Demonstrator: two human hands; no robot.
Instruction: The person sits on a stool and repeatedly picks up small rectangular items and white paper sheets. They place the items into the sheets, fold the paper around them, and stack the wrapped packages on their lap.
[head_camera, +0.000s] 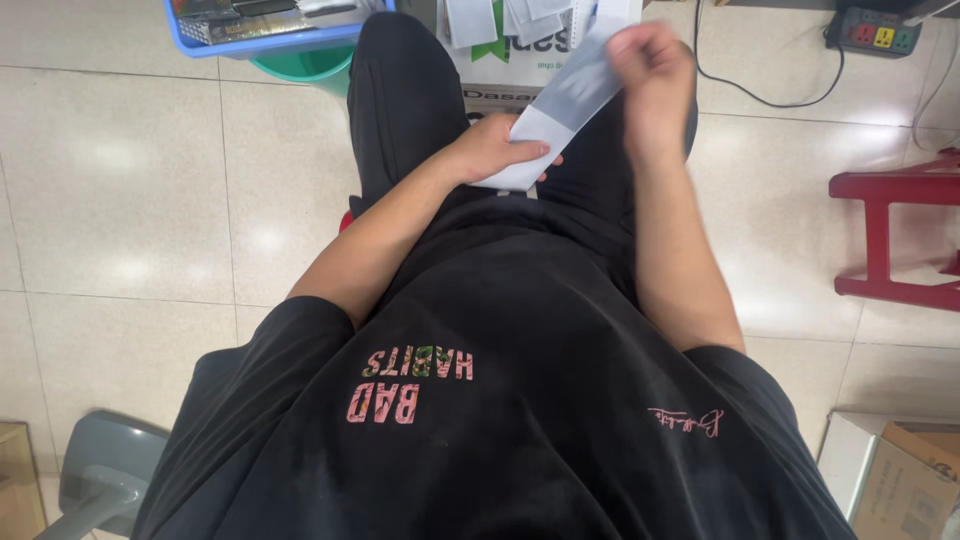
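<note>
I sit looking down at my black shirt and black trousers. A long strip of white-grey paper stretches between both hands above my lap. My left hand pinches its lower end near my knees. My right hand, blurred by motion, grips the upper end, raised higher and further from my body. The strip slants up to the right between them.
A cardboard box with white paper pieces stands in front of my knees. A blue tray over a green bucket is at upper left. A power strip, red stool, grey chair base and cardboard box surround me.
</note>
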